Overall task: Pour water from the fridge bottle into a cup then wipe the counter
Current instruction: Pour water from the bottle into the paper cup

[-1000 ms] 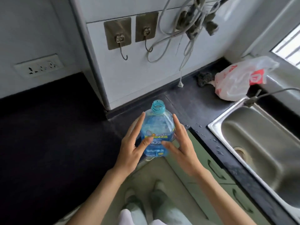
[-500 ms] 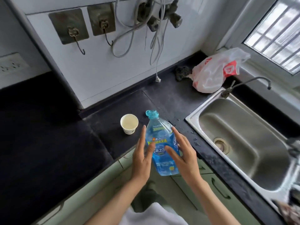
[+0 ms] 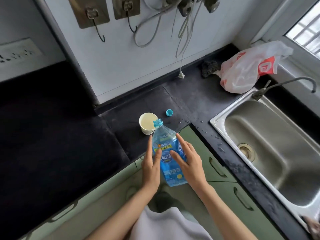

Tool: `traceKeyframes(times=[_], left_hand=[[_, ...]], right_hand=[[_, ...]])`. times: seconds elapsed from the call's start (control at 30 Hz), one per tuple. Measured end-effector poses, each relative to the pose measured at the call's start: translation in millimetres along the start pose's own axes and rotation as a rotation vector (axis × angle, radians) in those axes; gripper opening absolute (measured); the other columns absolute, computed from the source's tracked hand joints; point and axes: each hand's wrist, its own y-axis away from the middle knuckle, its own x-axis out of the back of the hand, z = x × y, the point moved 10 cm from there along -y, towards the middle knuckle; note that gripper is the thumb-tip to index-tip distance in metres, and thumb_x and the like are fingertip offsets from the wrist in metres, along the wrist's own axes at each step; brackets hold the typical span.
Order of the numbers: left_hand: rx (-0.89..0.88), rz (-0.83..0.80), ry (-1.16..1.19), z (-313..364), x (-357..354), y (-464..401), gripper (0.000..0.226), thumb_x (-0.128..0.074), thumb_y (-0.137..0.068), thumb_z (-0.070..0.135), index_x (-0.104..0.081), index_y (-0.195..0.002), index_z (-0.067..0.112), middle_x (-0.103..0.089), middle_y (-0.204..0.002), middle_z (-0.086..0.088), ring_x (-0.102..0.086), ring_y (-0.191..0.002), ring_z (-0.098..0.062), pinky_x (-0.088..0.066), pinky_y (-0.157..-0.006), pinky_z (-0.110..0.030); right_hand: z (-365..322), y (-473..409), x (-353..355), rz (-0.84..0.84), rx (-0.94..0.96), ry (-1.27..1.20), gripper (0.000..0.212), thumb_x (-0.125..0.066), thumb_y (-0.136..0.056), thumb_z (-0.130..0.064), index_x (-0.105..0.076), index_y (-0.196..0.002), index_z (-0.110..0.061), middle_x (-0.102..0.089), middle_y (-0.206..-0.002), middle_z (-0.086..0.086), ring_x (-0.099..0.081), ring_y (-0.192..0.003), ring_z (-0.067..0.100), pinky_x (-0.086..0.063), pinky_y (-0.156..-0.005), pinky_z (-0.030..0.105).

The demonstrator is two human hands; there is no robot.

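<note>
A blue-tinted plastic water bottle (image 3: 165, 144) with no cap is tilted forward over the counter's front edge. Its open mouth is level with the near rim of a white paper cup (image 3: 147, 124). My left hand (image 3: 150, 168) presses the bottle's left side and my right hand (image 3: 188, 163) presses its right side. The fingers of both are straight, with the thumbs lying on the label. The cup stands upright on the black counter (image 3: 190, 101). The blue cap (image 3: 169, 112) lies just behind and to the right of the cup.
Water drops (image 3: 199, 121) dot the counter between the cup and the steel sink (image 3: 277, 144) on the right, which has a tap (image 3: 285, 84). A dark scrubber (image 3: 208, 68) and a plastic bag (image 3: 247, 70) lie at the back. Cables and a plug (image 3: 181, 76) hang from the wall.
Both hands have carried the bottle forward and tipped it toward the cup. The view has risen, bringing the cup and then the cap into sight.
</note>
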Motion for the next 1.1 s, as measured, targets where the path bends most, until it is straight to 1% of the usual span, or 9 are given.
traceKeyframes(times=[0.13,0.3,0.43,0.57,0.63,0.73,0.87,1.0,1.1], left_hand=[[0.030,0.008,-0.004,-9,4,-3,0.049,-0.044,-0.096,0.035,-0.029,-0.142,0.042,-0.048,-0.141,0.009,-0.051,-0.124,-0.003,-0.042,-0.093,-0.010],[0.068,0.011,0.013,-18,3,-5,0.053,-0.044,-0.095,0.037,-0.030,-0.146,0.035,-0.046,-0.144,0.006,-0.051,-0.125,-0.007,-0.044,-0.093,-0.011],[0.092,-0.006,0.032,-18,-1,-6,0.050,-0.043,-0.099,0.029,-0.029,-0.147,0.031,-0.048,-0.141,0.006,-0.054,-0.115,-0.001,-0.043,-0.080,-0.004],[0.111,-0.024,0.056,-19,-3,-8,0.051,-0.043,-0.099,0.029,-0.029,-0.147,0.030,-0.046,-0.142,0.006,-0.052,-0.118,-0.002,-0.044,-0.081,-0.004],[0.120,-0.024,0.057,-21,-3,-9,0.050,-0.043,-0.098,0.031,-0.029,-0.147,0.032,-0.046,-0.143,0.006,-0.052,-0.121,-0.005,-0.046,-0.087,-0.008],[0.143,-0.031,0.066,-24,-4,-10,0.050,-0.043,-0.097,0.035,-0.028,-0.145,0.037,-0.047,-0.143,0.006,-0.052,-0.123,-0.008,-0.049,-0.096,-0.024],[0.158,-0.036,0.067,-23,-4,-10,0.050,-0.042,-0.098,0.034,-0.028,-0.145,0.036,-0.046,-0.142,0.006,-0.050,-0.123,-0.008,-0.047,-0.091,-0.013],[0.175,-0.042,0.086,-23,-4,-8,0.054,-0.043,-0.092,0.046,-0.028,-0.144,0.042,-0.046,-0.144,0.003,-0.051,-0.126,-0.013,-0.049,-0.100,-0.040],[0.175,-0.041,0.089,-21,-4,-7,0.052,-0.042,-0.094,0.042,-0.028,-0.144,0.041,-0.046,-0.144,0.002,-0.052,-0.125,-0.013,-0.049,-0.099,-0.038]], right_hand=[[2,-4,-7,-0.024,-0.032,0.041,0.056,-0.056,-0.092,-0.039,-0.032,-0.143,-0.044,-0.054,-0.120,-0.012,-0.053,-0.099,-0.005,-0.038,-0.080,0.003],[5,-4,-11,-0.044,-0.067,0.084,0.056,-0.053,-0.091,-0.046,-0.030,-0.143,-0.047,-0.052,-0.118,-0.015,-0.054,-0.098,0.000,-0.042,-0.083,0.019],[5,-6,-10,-0.051,-0.079,0.141,0.057,-0.044,-0.089,-0.055,-0.028,-0.143,-0.048,-0.051,-0.114,-0.016,-0.051,-0.091,-0.001,-0.036,-0.074,0.011],[5,-9,-9,-0.058,-0.094,0.173,0.057,-0.043,-0.090,-0.055,-0.028,-0.144,-0.048,-0.050,-0.115,-0.016,-0.050,-0.091,-0.001,-0.035,-0.072,0.010],[5,-11,-9,-0.067,-0.105,0.190,0.057,-0.043,-0.090,-0.055,-0.027,-0.144,-0.047,-0.051,-0.116,-0.014,-0.051,-0.092,0.001,-0.036,-0.074,0.016],[3,-13,-10,-0.092,-0.114,0.221,0.060,-0.039,-0.088,-0.058,-0.025,-0.145,-0.045,-0.051,-0.117,-0.011,-0.050,-0.093,0.003,-0.035,-0.070,0.014],[4,-15,-11,-0.107,-0.131,0.252,0.057,-0.043,-0.093,-0.053,-0.023,-0.146,-0.045,-0.050,-0.116,-0.010,-0.049,-0.092,0.003,-0.034,-0.066,0.011],[3,-15,-11,-0.105,-0.138,0.269,0.057,-0.042,-0.093,-0.055,-0.022,-0.146,-0.046,-0.049,-0.111,-0.012,-0.050,-0.090,0.004,-0.035,-0.066,0.014],[2,-15,-10,-0.110,-0.139,0.284,0.057,-0.041,-0.093,-0.056,-0.022,-0.146,-0.047,-0.047,-0.108,-0.013,-0.050,-0.090,0.004,-0.036,-0.066,0.017]])
